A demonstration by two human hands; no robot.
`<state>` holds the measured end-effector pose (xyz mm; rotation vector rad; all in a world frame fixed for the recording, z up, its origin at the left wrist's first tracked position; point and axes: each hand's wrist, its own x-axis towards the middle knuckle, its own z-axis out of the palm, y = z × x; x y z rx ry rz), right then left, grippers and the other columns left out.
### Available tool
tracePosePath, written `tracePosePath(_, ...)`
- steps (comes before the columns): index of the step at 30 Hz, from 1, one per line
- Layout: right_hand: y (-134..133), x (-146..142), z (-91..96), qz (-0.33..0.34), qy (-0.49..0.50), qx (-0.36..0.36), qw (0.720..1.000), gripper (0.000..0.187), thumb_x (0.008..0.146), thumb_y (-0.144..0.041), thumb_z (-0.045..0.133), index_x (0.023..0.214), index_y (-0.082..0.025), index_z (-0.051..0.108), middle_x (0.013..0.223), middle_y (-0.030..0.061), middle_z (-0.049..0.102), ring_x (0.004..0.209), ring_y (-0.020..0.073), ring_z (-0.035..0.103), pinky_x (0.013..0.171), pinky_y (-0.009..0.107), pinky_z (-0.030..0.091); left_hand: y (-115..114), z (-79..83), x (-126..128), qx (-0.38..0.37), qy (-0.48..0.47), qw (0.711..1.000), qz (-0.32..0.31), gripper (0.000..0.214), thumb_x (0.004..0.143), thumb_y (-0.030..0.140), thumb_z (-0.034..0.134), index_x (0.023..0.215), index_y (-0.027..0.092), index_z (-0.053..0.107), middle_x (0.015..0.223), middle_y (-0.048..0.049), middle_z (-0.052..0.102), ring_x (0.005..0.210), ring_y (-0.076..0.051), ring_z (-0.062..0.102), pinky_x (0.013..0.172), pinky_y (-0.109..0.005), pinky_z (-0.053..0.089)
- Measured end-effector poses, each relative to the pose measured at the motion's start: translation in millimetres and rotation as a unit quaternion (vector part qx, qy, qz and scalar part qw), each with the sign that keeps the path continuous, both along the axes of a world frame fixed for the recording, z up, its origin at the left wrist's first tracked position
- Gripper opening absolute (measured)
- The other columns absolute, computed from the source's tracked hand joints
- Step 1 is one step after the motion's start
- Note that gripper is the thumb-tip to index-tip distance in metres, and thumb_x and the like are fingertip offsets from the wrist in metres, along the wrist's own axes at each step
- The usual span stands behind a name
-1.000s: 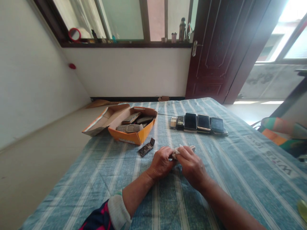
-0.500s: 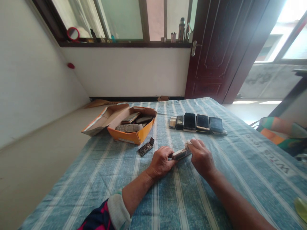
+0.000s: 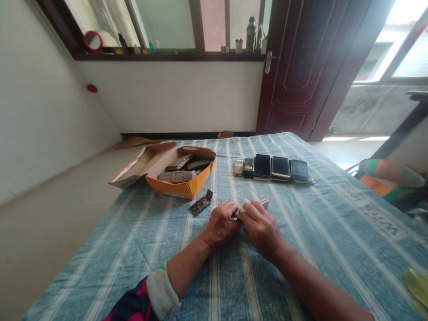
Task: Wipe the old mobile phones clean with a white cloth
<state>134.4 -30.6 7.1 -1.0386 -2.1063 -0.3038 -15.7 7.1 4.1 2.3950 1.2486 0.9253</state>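
Observation:
My left hand [image 3: 222, 224] is closed around the near-left end of a mobile phone [image 3: 265, 203], whose far end sticks out past my fingers. Pinched in my right hand [image 3: 262, 228] is a white tissue [image 3: 238, 213], pressed against the phone close to the left hand. Most of the phone is hidden behind my fingers. A dark, bent circuit board [image 3: 200, 206] lies on the cloth just left of my left hand.
An orange cardboard box [image 3: 192, 190] with its lid open holds several old phones. Farther right, several phones stand in a row, among them a black-screened phone [image 3: 262, 166]. Blue striped cloth [image 3: 230, 285] covers the table. A dark red door [image 3: 301, 67] is behind.
My right hand has moved left along the phone with the tissue, from its far end toward my left hand. The view has shifted slightly.

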Motion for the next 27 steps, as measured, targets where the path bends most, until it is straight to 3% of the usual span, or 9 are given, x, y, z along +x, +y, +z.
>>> tracePosePath(9,17,26,0.5,-0.075,0.012,-0.006,0.997,0.028,0.091,-0.009,0.044,0.070,-0.018,0.060,0.079,0.0070,0.057,0.084,0.0205,0.050,0.071,0.029,0.044,0,5.9,-1,-0.020,0.015,1.000,-0.010,0.017,0.068,0.013,0.068,0.064,0.018,0.052,0.064,0.0031,0.051,0.065,-0.013,0.049,0.061,-0.024,0.035)
tracePosePath(14,27,41,-5.4,-0.117,0.093,-0.047,0.988,0.025,0.087,-0.008,0.048,0.072,-0.018,0.065,0.079,0.0055,0.061,0.081,0.0189,0.053,0.070,0.027,0.043,0,7.8,0,-0.012,0.020,1.000,-0.011,0.018,0.067,0.012,0.070,0.064,0.017,0.053,0.066,0.0024,0.054,0.066,-0.013,0.051,0.062,-0.024,0.036)
tracePosePath(21,38,55,-11.4,-0.177,0.251,-0.221,0.926,0.026,0.078,-0.012,0.052,0.060,-0.022,0.069,0.070,0.0002,0.064,0.064,0.0137,0.057,0.060,0.024,0.038,1,8.0,-2,-0.020,0.019,1.000,-0.010,0.016,0.066,0.012,0.072,0.066,0.017,0.057,0.066,0.0028,0.054,0.066,-0.014,0.051,0.062,-0.024,0.037)
tracePosePath(27,40,62,-10.7,-0.212,0.326,-0.206,0.898,0.027,0.074,-0.014,0.050,0.079,-0.021,0.076,0.076,0.0027,0.069,0.073,0.0180,0.062,0.065,0.026,0.041,2,7.1,-2,-0.017,0.024,0.999,-0.012,0.015,0.067,0.014,0.073,0.066,0.016,0.058,0.066,0.0019,0.054,0.067,-0.014,0.052,0.062,-0.024,0.038)
